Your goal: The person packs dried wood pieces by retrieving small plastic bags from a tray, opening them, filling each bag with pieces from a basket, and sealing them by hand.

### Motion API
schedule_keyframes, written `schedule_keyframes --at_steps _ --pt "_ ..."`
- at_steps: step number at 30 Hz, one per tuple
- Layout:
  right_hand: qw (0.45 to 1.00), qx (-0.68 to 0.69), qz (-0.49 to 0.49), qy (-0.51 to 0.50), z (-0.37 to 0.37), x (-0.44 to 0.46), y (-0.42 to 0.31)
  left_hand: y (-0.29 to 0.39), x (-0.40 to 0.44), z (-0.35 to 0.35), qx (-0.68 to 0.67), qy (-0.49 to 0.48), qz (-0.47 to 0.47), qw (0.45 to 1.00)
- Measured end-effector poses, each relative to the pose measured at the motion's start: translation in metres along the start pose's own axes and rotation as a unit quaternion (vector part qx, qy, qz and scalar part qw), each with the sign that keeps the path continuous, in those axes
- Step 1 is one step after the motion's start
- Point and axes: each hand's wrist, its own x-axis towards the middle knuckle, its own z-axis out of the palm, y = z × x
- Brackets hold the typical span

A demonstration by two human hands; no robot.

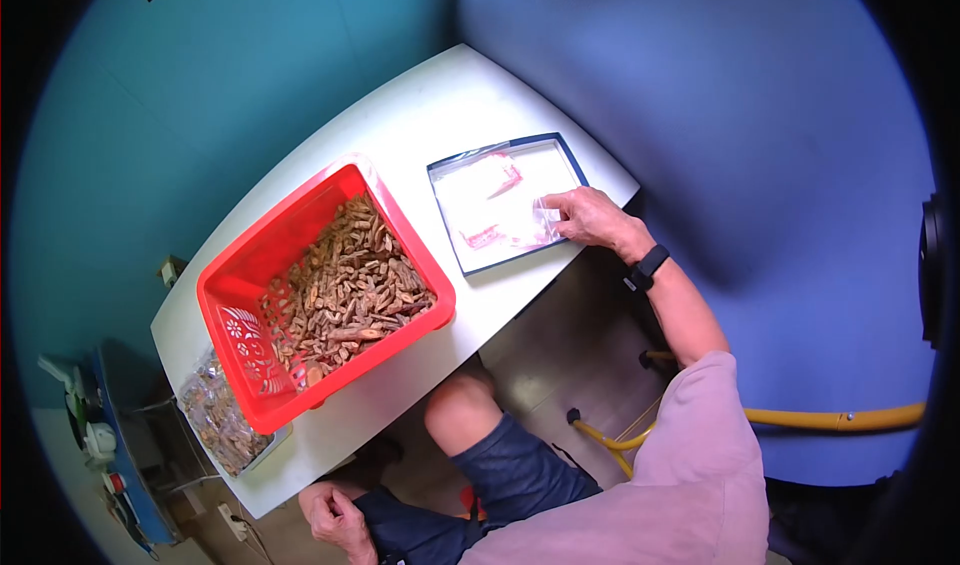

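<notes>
The rim of the shallow tray [453,203] probably keeps the plastic bags [508,177] together on the desk [430,105], as the red basket [403,217] contains brown pieces [355,277]. A clear bag [545,225] is pinched in the right hand [598,220] at the tray; well apart, the left hand [338,518] rests by the knee, too indistinct to tell whether closed.

Glare blurs the plastic bags [505,176] in the tray [572,156]; the lower edge crops the shirt [640,505].
</notes>
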Motion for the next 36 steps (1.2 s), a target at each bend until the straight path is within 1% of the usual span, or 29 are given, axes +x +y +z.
schedule_keyframes --at_steps 4,6,7,9,13,15,18,22,24,25,27,28,29,30,31,32,33,34,36 --pt "0.999 -0.030 -0.037 0.017 0.014 0.006 0.017 0.004 0.003 -0.001 0.013 0.008 0.009 1.000" --pt "0.990 -0.035 -0.112 0.081 0.021 0.007 0.026 0.004 0.003 -0.001 0.021 0.001 0.006 1.000" --pt "0.990 -0.035 -0.113 0.078 0.022 0.007 0.025 0.003 0.002 -0.002 0.028 -0.004 0.005 1.000" --pt "0.981 -0.085 -0.119 0.125 0.021 0.002 0.021 0.004 0.003 -0.002 0.030 -0.005 0.004 1.000" --pt "0.981 -0.102 -0.111 0.125 0.014 -0.004 0.010 0.009 0.004 -0.001 0.014 -0.001 -0.012 1.000" --pt "0.976 -0.136 -0.125 0.119 0.012 -0.006 0.010 0.009 0.004 -0.003 0.019 -0.009 -0.014 1.000" --pt "0.971 -0.147 -0.140 0.127 0.008 -0.011 0.013 0.009 0.004 -0.003 0.021 -0.018 -0.014 1.000" --pt "0.971 -0.145 -0.121 0.145 -0.005 -0.034 0.002 0.014 0.006 -0.005 0.014 -0.012 -0.007 1.000" --pt "0.975 -0.115 -0.077 0.175 -0.014 -0.050 -0.008 0.012 0.005 -0.005 0.012 -0.020 -0.015 1.000" --pt "0.974 -0.117 -0.079 0.180 -0.018 -0.059 -0.016 0.011 0.004 -0.006 0.012 -0.029 -0.024 0.999" --pt "0.982 -0.028 -0.047 0.180 -0.026 -0.082 -0.034 0.016 0.005 -0.011 -0.014 -0.025 -0.015 0.999" --pt "0.987 0.073 -0.009 0.146 -0.029 -0.095 -0.050 0.022 0.006 -0.014 -0.038 -0.027 -0.007 0.999" --pt "0.987 0.131 -0.007 0.096 -0.033 -0.108 -0.065 0.027 0.006 -0.013 -0.040 -0.023 -0.008 0.999" --pt "0.981 0.188 -0.005 0.041 -0.033 -0.120 -0.078 0.034 0.004 -0.012 -0.190 -0.063 -0.052 0.978" --pt "0.975 0.222 -0.033 0.001 -0.030 -0.130 -0.089 0.044 0.002 -0.016 -0.333 -0.102 -0.100 0.932" --pt "0.964 0.255 -0.060 -0.044 -0.024 -0.140 -0.100 0.075 0.011 -0.038 -0.370 -0.158 -0.087 0.912" --pt "0.948 0.292 -0.099 -0.085 -0.017 -0.148 -0.114 0.097 0.015 -0.049 -0.396 -0.189 -0.045 0.898" --pt "0.936 0.301 -0.102 -0.151 -0.013 -0.155 -0.129 0.121 0.019 -0.067 -0.431 -0.230 -0.031 0.872" --pt "0.893 0.333 -0.141 -0.269 0.003 -0.165 -0.153 0.147 0.020 -0.086 -0.474 -0.290 0.044 0.830"
